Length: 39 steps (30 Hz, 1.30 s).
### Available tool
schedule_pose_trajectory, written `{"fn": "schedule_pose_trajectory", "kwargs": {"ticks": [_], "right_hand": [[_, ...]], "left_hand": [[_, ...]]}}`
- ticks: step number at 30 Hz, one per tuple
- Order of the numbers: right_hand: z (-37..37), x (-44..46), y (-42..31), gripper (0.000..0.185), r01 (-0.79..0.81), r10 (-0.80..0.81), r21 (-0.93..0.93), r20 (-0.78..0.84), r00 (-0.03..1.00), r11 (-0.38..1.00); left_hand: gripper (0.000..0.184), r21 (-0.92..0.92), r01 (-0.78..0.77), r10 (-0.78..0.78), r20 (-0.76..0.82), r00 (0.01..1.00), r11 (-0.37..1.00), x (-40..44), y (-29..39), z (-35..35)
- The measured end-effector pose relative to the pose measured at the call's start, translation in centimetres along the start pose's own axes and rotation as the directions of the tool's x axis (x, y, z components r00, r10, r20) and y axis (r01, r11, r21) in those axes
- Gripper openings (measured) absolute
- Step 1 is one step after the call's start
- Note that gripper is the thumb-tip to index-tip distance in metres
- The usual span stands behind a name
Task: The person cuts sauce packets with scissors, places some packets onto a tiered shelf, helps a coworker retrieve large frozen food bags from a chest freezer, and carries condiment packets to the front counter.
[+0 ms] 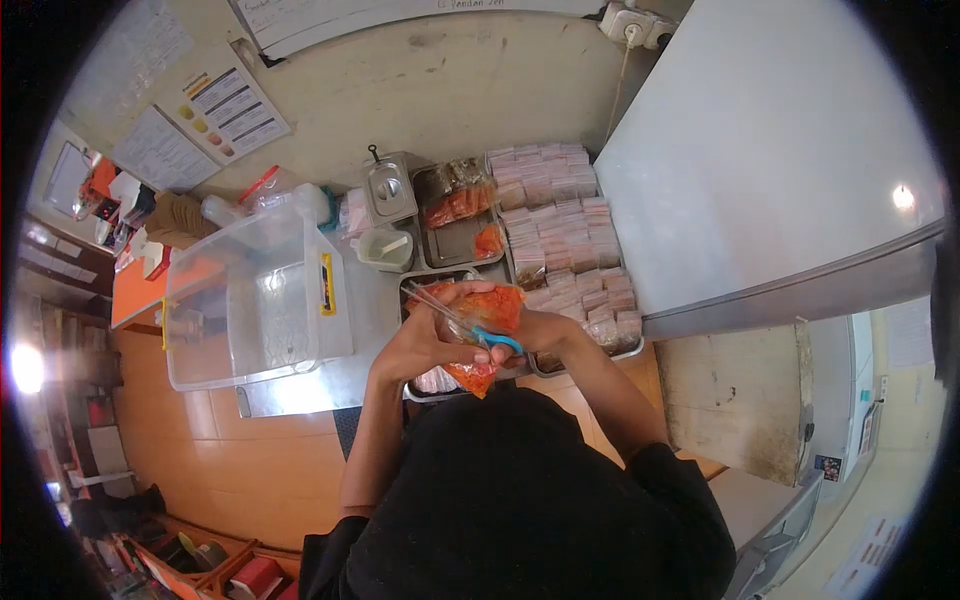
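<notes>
My left hand (428, 335) is closed around clear plastic packets of orange-red food (492, 308), one part showing above the fingers and another (472, 378) hanging below. A pair of scissors with a blue handle (497, 339) lies across the packets, with my right hand (538, 338) closed at the handle. The blades are hard to make out among the shiny plastic. Both hands are close together over a metal tray (408, 392), which they partly hide.
Behind my hands, a metal tray (460, 262) holds more orange-red and brown packets. Stacked small packets (565, 232) fill the trays at the right. A lidded steel container (390, 190), a pale tub (385, 250) and a large clear plastic box (255, 310) stand leftward.
</notes>
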State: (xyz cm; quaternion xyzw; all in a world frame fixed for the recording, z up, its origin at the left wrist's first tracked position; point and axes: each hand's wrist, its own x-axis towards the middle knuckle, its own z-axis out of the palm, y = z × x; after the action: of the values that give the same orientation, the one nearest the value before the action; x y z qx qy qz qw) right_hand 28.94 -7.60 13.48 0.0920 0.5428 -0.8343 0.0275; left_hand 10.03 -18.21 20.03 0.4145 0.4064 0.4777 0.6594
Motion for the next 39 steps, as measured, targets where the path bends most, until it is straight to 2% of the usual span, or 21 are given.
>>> {"fn": "schedule_pose_trajectory", "kwargs": {"ticks": [3,5,6,8,12,15,17,18,19,20,21,22,24,25,27,28,30,31,33,36,39], "right_hand": [[1.8,0.4,0.2,0.046,0.109,-0.100,0.081,-0.109,0.989,0.991],[2.4,0.4,0.3,0.041,0.113,-0.086,0.083,-0.273,0.958,0.990],[1.5,0.4,0.5,0.041,0.110,-0.084,0.085,-0.271,0.959,0.990],[-1.3,-0.1,1.0,0.039,-0.131,0.144,-0.108,0.129,0.981,0.986],[-1.8,-3.5,0.9,0.051,-0.141,0.149,-0.090,0.096,0.984,0.986],[-3.0,-5.4,1.4,0.052,-0.119,0.119,-0.029,0.014,0.993,0.993],[-3.2,-6.3,1.5,0.051,-0.094,0.098,0.066,-0.074,0.992,0.993],[-3.5,-6.4,1.9,0.051,-0.089,0.095,0.066,-0.082,0.992,0.994],[-4.0,-6.6,2.5,0.044,-0.042,0.048,0.101,-0.062,0.997,0.994],[-4.3,-7.0,3.1,0.038,0.005,0.001,0.136,-0.045,0.999,0.991],[-4.3,-7.3,3.6,0.038,0.011,-0.003,0.135,-0.058,0.998,0.991],[-4.3,-7.6,4.1,0.040,0.012,0.002,0.132,-0.100,0.995,0.991],[-4.1,-8.6,4.7,0.041,0.023,-0.002,0.128,-0.159,0.987,0.991],[-4.1,-9.3,4.9,0.044,0.010,0.004,0.061,-0.216,0.976,0.998],[-3.6,-10.8,5.1,0.051,-0.025,0.031,0.025,-0.316,0.948,0.999],[-3.2,-11.6,5.2,0.051,-0.024,0.029,0.020,-0.321,0.947,1.000],[-2.4,-12.8,5.3,0.069,-0.169,0.134,-0.031,-0.484,0.865,0.985],[-1.9,-13.3,5.4,0.069,-0.169,0.130,-0.034,-0.493,0.860,0.985],[-0.8,-14.4,5.6,0.072,-0.111,0.092,-0.005,-0.517,0.851,0.994],[0.8,-16.8,7.0,0.072,-0.128,0.139,0.061,-0.593,0.793,0.990],[2.0,-18.1,8.3,0.072,-0.043,0.095,0.099,-0.623,0.777,0.994]], "left_hand": [[0.087,0.067,0.038,-0.040,0.038,0.998,0.997,-0.1,-0.4,-0.2],[0.083,0.096,-0.098,0.087,0.111,0.990,0.991,0.0,-1.2,-0.4],[0.083,0.094,-0.097,0.086,0.108,0.990,0.991,0.0,-2.0,-1.1],[0.076,-0.036,-0.035,0.034,-0.040,0.999,0.999,-0.4,-3.9,-3.9],[0.066,-0.019,0.047,-0.050,-0.190,0.980,0.999,-0.5,-6.2,-8.4],[0.048,0.250,0.290,-0.210,-0.302,0.930,0.924,1.4,-9.5,-11.2],[0.051,0.282,0.207,-0.138,-0.247,0.959,0.937,3.9,-14.6,-13.5],[0.055,0.308,0.120,-0.065,-0.184,0.981,0.944,5.1,-16.3,-14.2],[0.055,0.310,0.117,-0.065,-0.172,0.983,0.944,6.1,-17.0,-14.6],[0.054,0.605,0.121,-0.010,-0.184,0.983,0.787,6.9,-17.4,-15.0],[0.053,0.832,0.121,0.050,-0.175,0.983,0.541,7.8,-18.6,-15.8],[0.053,0.835,0.108,0.049,-0.160,0.986,0.539,8.4,-19.6,-17.0],[0.052,0.952,0.077,-0.229,-0.007,0.973,0.297,9.6,-21.0,-19.3],[0.052,0.953,0.064,-0.230,0.006,0.973,0.295,10.7,-20.7,-19.0],[0.049,0.952,0.237,-0.030,-0.236,0.971,0.195,13.2,-16.2,-14.7],[0.049,0.953,0.231,-0.026,-0.230,0.973,0.196,15.2,-16.4,-14.0],[0.052,0.965,0.002,0.334,-0.092,0.938,0.261,19.8,-17.6,-13.5],[0.052,0.965,-0.010,0.338,-0.082,0.938,0.262,21.6,-18.2,-13.1],[0.044,0.821,0.130,0.176,-0.269,0.947,0.557,24.5,-19.0,-12.2],[0.031,0.811,0.063,0.280,-0.273,0.920,0.582,26.0,-21.1,-12.3],[0.027,0.750,0.105,0.215,-0.316,0.924,0.653,26.9,-22.6,-13.7]]}}
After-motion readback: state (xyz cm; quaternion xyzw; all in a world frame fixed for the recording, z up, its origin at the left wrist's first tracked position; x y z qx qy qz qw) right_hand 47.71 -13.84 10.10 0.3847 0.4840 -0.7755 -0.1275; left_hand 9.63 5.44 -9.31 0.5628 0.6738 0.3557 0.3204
